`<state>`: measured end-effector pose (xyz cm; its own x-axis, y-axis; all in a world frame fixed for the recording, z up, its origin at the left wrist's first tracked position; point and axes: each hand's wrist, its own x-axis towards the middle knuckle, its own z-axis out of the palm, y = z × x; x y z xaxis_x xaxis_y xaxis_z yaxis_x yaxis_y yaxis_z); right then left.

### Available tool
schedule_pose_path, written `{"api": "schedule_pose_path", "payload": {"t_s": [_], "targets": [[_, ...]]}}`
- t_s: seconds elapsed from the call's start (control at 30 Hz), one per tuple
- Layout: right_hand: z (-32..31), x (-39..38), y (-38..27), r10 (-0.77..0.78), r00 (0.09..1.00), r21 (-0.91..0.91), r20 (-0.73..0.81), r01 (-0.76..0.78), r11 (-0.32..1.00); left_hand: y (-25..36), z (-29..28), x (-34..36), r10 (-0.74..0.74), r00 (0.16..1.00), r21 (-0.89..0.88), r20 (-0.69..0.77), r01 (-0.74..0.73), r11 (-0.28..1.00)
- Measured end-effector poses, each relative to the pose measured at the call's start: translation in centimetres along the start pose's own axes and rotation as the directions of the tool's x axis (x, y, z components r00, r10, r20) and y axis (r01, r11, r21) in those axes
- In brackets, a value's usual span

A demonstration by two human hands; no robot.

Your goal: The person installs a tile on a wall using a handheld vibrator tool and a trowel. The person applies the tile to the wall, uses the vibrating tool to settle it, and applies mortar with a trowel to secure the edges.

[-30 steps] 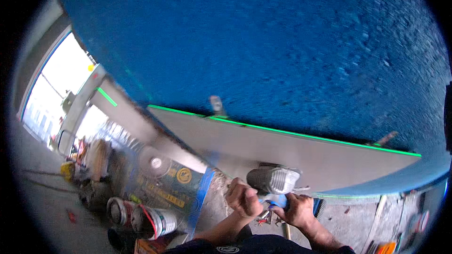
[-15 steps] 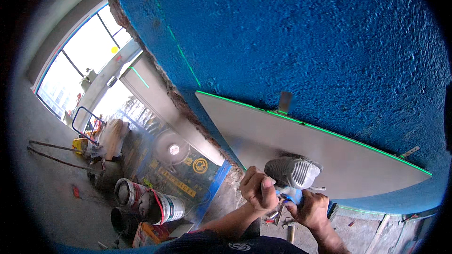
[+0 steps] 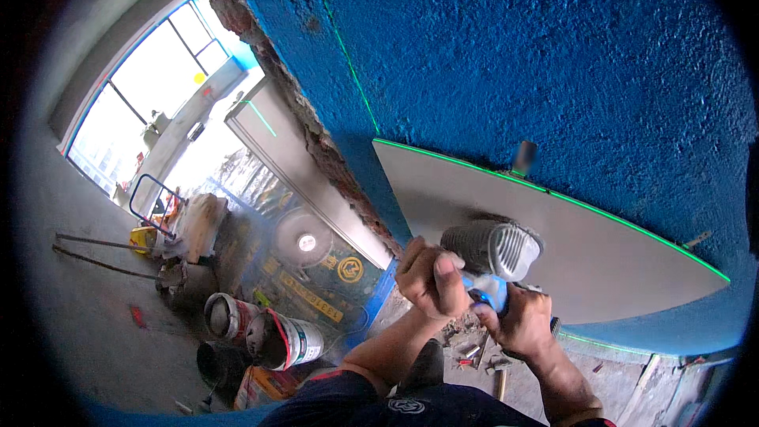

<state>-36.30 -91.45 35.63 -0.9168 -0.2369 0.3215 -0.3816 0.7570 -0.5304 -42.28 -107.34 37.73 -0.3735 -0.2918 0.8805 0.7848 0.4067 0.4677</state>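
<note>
My left hand [image 3: 433,278] is closed, knuckles up, at the left side of a handheld power tool [image 3: 494,251] with a grey ribbed head and a blue body. My right hand [image 3: 518,320] wraps the tool's blue body from the right, below the head. In front of the tool is a large grey tile [image 3: 624,253] against the blue wall. The tool's head overlaps the tile's lower left part; whether they touch is hidden. A bright green laser line runs along the tile's upper edge. Metal tabs [image 3: 524,156] stand at that edge.
Rough blue wall [image 3: 514,47] fills the upper right, ending at a broken brick edge [image 3: 316,142]. Several buckets [image 3: 300,341] stand lower left, near a hand trolley [image 3: 154,198]. Beyond lies a printed floor sheet [image 3: 316,300]. Rubble and small tools [image 3: 478,352] litter the floor below my hands.
The view has shifted, so the wall and room sit farther right. Both hands, still on the power tool, have moved it left and upward across the tile.
</note>
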Motion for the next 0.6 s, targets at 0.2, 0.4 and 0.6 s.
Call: {"api": "schedule_pose_path", "payload": {"t_s": [0.2, 0.4, 0.6], "targets": [[1.6, 1.8, -3.2, 0.047, 0.996, 0.012, -0.082, -0.046, 0.999, -1.0, -2.0, 3.1, 0.035, 0.998, 0.051, 0.053, -0.038, 0.998], [1.8, 2.4, -3.5, 0.4, 0.905, 0.025, 0.142, -0.407, 0.913, -2.4, -1.7, 3.1, -0.177, 0.966, 0.022, 0.188, 0.176, 0.984], [7.1, -5.2, -0.2, 0.477, 0.871, 0.38, -0.118, -0.404, 0.832, 1.9, 0.2, -1.5, -0.152, 0.941, 0.093, 0.304, 0.13, 0.987]]}}
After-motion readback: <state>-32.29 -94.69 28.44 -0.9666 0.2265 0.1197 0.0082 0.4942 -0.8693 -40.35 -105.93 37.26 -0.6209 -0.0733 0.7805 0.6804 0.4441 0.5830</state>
